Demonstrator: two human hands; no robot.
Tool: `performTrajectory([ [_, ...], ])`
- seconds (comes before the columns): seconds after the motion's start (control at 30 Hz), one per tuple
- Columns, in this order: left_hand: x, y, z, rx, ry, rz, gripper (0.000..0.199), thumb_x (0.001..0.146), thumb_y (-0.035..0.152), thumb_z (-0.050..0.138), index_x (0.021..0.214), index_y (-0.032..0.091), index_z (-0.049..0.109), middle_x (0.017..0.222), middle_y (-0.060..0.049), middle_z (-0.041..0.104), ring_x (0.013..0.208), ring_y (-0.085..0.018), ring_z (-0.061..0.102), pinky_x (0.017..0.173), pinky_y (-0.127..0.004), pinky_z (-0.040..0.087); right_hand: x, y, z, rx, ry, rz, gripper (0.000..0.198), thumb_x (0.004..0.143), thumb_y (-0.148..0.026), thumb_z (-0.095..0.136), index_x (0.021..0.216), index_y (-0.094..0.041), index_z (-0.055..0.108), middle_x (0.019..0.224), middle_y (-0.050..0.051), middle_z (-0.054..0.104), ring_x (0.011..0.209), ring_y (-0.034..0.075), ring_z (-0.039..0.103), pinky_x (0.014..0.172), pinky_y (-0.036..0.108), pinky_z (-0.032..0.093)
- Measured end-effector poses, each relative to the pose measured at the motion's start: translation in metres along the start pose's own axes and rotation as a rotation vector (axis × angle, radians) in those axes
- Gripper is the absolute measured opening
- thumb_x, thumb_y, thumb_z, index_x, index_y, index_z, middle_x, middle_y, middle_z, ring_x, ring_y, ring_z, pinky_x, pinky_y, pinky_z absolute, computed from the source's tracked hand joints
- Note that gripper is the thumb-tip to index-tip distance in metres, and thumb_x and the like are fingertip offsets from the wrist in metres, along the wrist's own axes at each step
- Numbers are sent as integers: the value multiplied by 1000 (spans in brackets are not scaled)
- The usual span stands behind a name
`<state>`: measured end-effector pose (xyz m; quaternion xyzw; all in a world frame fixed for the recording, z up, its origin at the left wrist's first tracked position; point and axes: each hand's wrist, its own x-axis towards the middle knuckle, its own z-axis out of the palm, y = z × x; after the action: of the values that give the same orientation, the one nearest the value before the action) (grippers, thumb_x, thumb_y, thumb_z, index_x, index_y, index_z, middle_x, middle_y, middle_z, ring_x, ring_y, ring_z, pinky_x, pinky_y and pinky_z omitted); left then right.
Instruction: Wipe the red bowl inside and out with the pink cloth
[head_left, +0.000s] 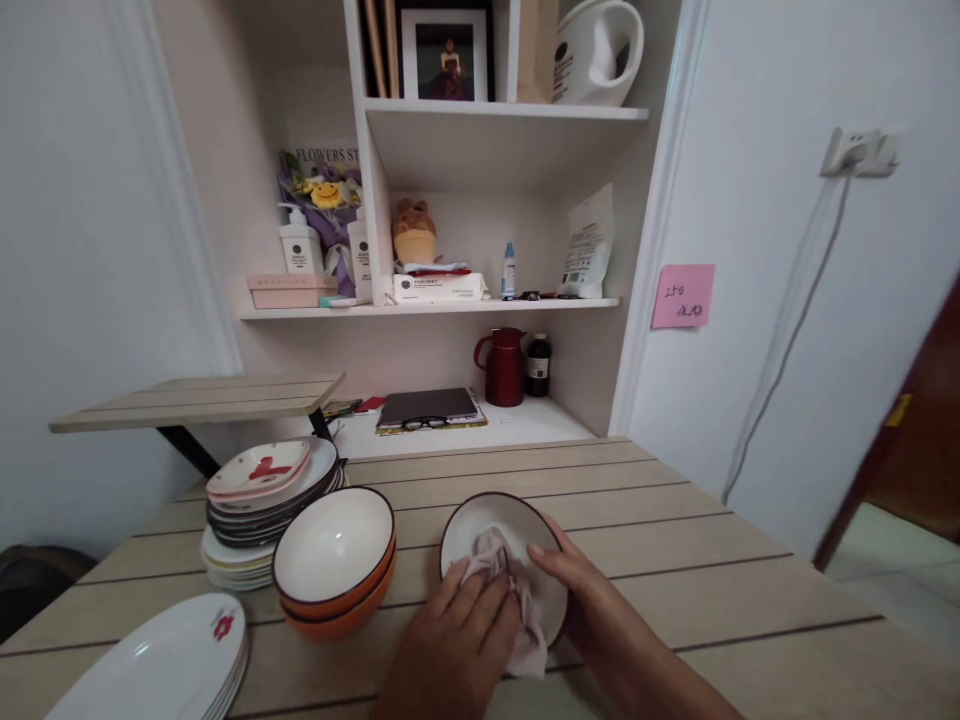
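Pressing a pale pink cloth (531,648) into a dark-rimmed bowl (471,522), my left hand (469,630) lies with its fingers bent and close together over the bunched fabric. Part of the cloth hangs over the bowl's near edge. My right hand (581,590) is partly closed around the bowl's right side, thumb over the rim; I cannot tell how its other fingers sit, since the bowl hides them. The bowl is tilted towards me, above the near middle of the slatted wooden table (697,600).

Just left of it are two nested orange bowls (334,545), white inside. Beyond them, to the far left, rises a stack of plates (262,525), topped by squarish dishes (259,472) with a red motif. At the near left is a pile of white oval plates (157,650), the top one bearing a red flower. On the white surface past the table's far edge are a dark laptop (427,405), black-framed glasses (425,423) and, farther right, a red thermos jug (505,368) beside a dark bottle (538,366).
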<state>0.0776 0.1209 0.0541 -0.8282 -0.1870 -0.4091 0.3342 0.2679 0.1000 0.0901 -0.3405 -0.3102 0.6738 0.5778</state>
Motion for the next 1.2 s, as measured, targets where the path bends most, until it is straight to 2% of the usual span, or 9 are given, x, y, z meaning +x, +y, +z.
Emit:
performTrajectory([
  [0.1, 2, 2, -1, 36, 21, -5, 46, 112, 16, 26, 112, 15, 73, 116, -5, 77, 112, -17, 70, 124, -37, 31, -4, -7, 3, -32, -29, -12, 79, 76, -33, 84, 149, -29, 54, 119, 6, 81, 109, 30, 72, 100, 41, 46],
  [0.2, 1, 5, 3, 54, 62, -31, 46, 111, 15, 27, 109, 14, 73, 114, -7, 78, 112, -18, 70, 123, -37, 33, -6, -2, 7, 32, -68, -42, 89, 76, -29, 86, 156, -34, 46, 125, 5, 79, 118, 29, 69, 107, 43, 43],
  [0.3, -4, 8, 10, 62, 107, -84, 47, 111, 15, 26, 108, 14, 74, 109, -6, 80, 109, -17, 72, 122, -35, 34, -4, 11, 9, 107, -106, -65, 98, 75, -24, 87, 159, -35, 38, 127, 5, 78, 118, 28, 69, 107, 42, 43],
  [0.4, -11, 9, 16, 65, 103, -73, 48, 111, 15, 25, 112, 15, 74, 107, -6, 80, 110, -16, 72, 119, -34, 38, -2, 21, 11, 126, -80, -49, 97, 72, -26, 89, 157, -31, 43, 119, 6, 80, 113, 29, 71, 104, 41, 45],
  [0.63, -9, 0, 5, 64, -125, 77, 41, 114, 23, 31, 136, 22, 66, 130, -3, 74, 120, -14, 66, 110, -29, 46, -2, 23, 14, 160, 41, -21, 94, 68, -34, 89, 153, -31, 49, 107, 3, 82, 104, 29, 72, 101, 40, 48],
  [0.8, -10, 2, 10, -14, -81, -5, 46, 115, 26, 26, 126, 24, 71, 116, 0, 77, 108, -13, 68, 105, -28, 48, 3, 22, 11, 118, 61, 2, 87, 63, -32, 89, 144, -29, 59, 95, 2, 82, 91, 27, 72, 88, 37, 51],
  [0.97, -16, 1, 12, -32, -91, -20, 44, 115, 27, 28, 121, 26, 71, 111, 1, 77, 109, -14, 68, 113, -33, 42, 8, 20, 0, 49, 22, 24, 73, 69, -39, 87, 137, -29, 66, 97, 4, 82, 84, 27, 72, 78, 36, 52],
  [1.1, -12, -1, 7, 35, -107, 14, 40, 113, 24, 31, 119, 22, 71, 113, -3, 77, 111, -17, 69, 113, -37, 43, 4, 6, -2, -2, 36, 49, 82, 72, -38, 85, 147, -30, 55, 103, 5, 83, 93, 28, 73, 84, 38, 52],
  [1.2, -8, 2, 6, 75, -52, 6, 42, 112, 21, 30, 114, 19, 72, 113, -5, 78, 109, -19, 70, 112, -37, 44, -2, -7, 2, -61, 4, 32, 90, 70, -36, 87, 153, -29, 50, 107, 5, 83, 99, 29, 73, 91, 40, 50],
])
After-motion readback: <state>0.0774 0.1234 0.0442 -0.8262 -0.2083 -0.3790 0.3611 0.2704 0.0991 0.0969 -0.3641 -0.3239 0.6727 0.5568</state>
